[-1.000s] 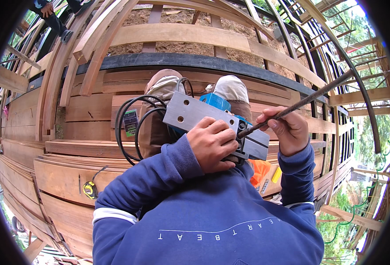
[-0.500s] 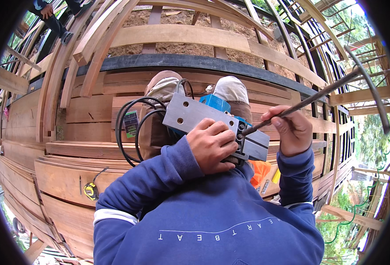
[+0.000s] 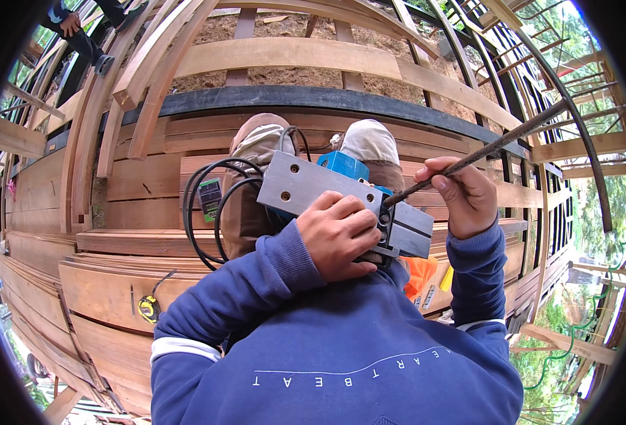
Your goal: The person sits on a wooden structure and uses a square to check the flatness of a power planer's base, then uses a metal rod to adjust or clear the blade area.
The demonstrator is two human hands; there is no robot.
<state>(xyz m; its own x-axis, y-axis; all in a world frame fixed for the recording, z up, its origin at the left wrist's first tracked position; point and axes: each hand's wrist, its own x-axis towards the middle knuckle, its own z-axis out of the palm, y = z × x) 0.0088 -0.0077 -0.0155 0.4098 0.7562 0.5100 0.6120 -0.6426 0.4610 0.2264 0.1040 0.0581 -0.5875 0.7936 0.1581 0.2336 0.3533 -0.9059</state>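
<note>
Just changed: the crossbar [image 3: 591, 152] at far end of the T-shaped rod [image 3: 493, 146] has swung round vs. half a sec ago, now showing longer & nearer its pos. from 1 sec back; rod's tip has shifted a touch twd upper end of the bolt row [image 3: 384, 221] on the planer [image 3: 313, 188]. Prob. means rod's being turned or re-seated there, w/ work still at the bolts; can't tell if tip is fully seated. Planer lies sole up across the lap, btwn knees [image 3: 371, 142] & torso, approx. same spot as before. L hand [image 3: 343, 237] lies over near edge of the larger sole plate, fingers spread a bit, thumb low by the bolts, bracing it. R hand [image 3: 465, 198] has a narrow pinch on rod, thumb vs. fingers, just off R end of planer. Black cable [image 3: 188, 205] loops L of planer, nr a green/black box [image 3: 210, 198] on the boards. Tape measure [image 3: 148, 308] sits nr the lower edge of a stacked board [image 3: 100, 283] on L, blade out. Orange cloth [image 3: 418, 275] is just below planer's R end.
</note>
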